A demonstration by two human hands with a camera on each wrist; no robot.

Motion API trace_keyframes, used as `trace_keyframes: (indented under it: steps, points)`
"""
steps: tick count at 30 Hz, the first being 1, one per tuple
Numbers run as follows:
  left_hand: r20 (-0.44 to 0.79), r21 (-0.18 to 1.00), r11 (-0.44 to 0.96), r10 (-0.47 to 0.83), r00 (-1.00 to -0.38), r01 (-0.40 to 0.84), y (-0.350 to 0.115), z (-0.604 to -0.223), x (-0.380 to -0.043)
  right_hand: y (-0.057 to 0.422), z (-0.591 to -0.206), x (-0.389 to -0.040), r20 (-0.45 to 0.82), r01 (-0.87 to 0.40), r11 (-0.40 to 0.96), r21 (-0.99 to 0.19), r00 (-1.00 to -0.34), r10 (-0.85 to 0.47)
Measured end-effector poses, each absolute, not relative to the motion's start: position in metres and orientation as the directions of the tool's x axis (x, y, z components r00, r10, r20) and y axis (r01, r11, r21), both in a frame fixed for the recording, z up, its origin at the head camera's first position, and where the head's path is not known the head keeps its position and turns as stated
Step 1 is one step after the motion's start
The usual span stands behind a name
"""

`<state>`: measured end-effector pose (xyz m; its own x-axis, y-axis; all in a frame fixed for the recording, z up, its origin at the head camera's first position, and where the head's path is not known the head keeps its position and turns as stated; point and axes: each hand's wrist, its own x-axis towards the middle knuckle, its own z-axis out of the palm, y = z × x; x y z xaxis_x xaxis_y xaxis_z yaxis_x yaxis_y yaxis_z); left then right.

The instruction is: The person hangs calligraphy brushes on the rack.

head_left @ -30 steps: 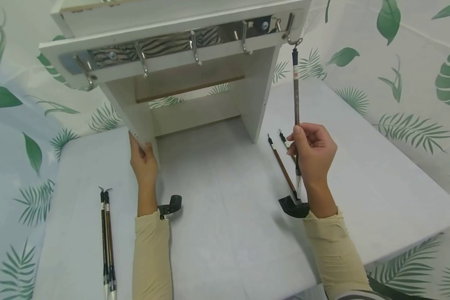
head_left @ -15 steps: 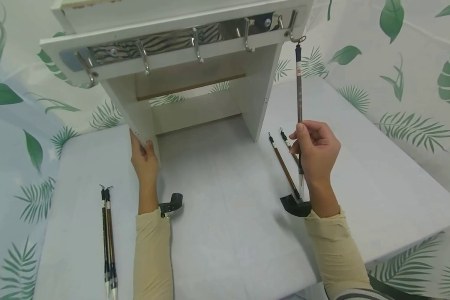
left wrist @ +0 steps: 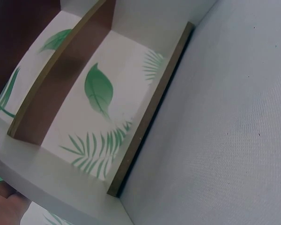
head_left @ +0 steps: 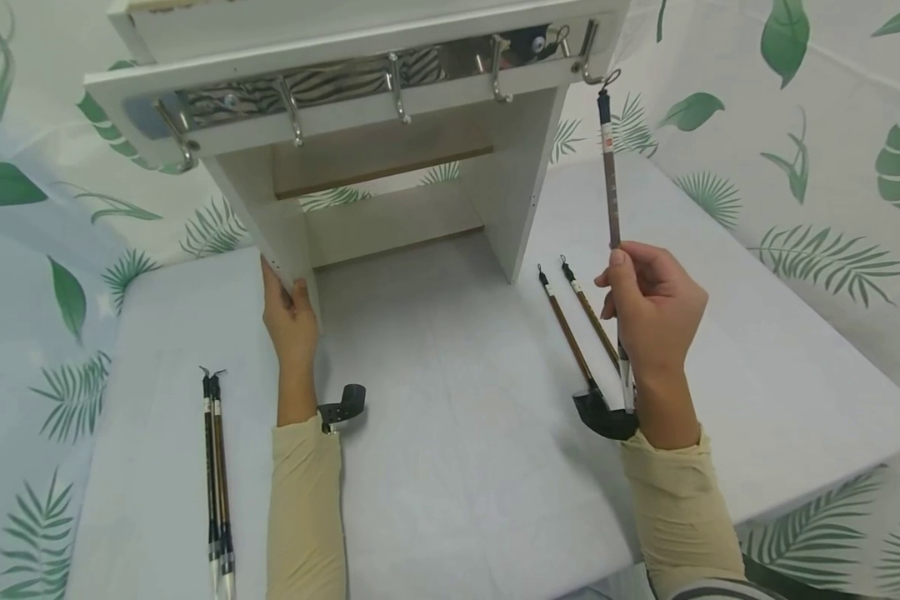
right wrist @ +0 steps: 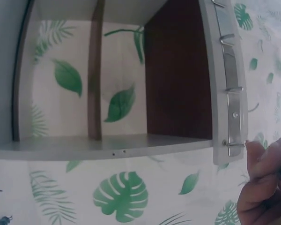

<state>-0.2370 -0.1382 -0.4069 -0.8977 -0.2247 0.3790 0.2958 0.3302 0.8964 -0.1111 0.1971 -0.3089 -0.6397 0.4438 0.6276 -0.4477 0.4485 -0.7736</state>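
In the head view my right hand pinches the dark handle of a calligraphy brush, hanging loop up and white bristles down. The loop is close beside the tip of the rightmost metal hook; whether they touch I cannot tell. My left hand grips the left side panel of a white wooden rack, thumb inside and fingers outside. Several hooks line the rack's front board. In the right wrist view my right fingers are near the end hook; the brush is mostly hidden there.
Two brushes lie on the white-covered table right of the rack. Another pair lies at the left. Black wrist mounts jut inward from both wrists. Behind hangs a leaf-patterned cloth.
My right hand has shifted right with the brush, which now tilts slightly, and its loop has moved a little away from the rightmost hook's tip. My left hand keeps its grip on the panel.
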Motion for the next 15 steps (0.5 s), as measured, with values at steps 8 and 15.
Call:
trace_keyframes:
  steps: [8,15]
  points:
    - [0.377,0.895,0.339,-0.227,-0.898,0.29,-0.138,-0.407,-0.238,0.201,-0.314,-0.114,0.627,-0.555,0.29,-0.779,-0.69,0.362]
    - [0.374,0.898,0.334,-0.231,-0.898,0.288,-0.138,-0.406,-0.237,0.207,-0.32,-0.123,0.569,-0.606,-0.038,-0.795,-0.765,0.301]
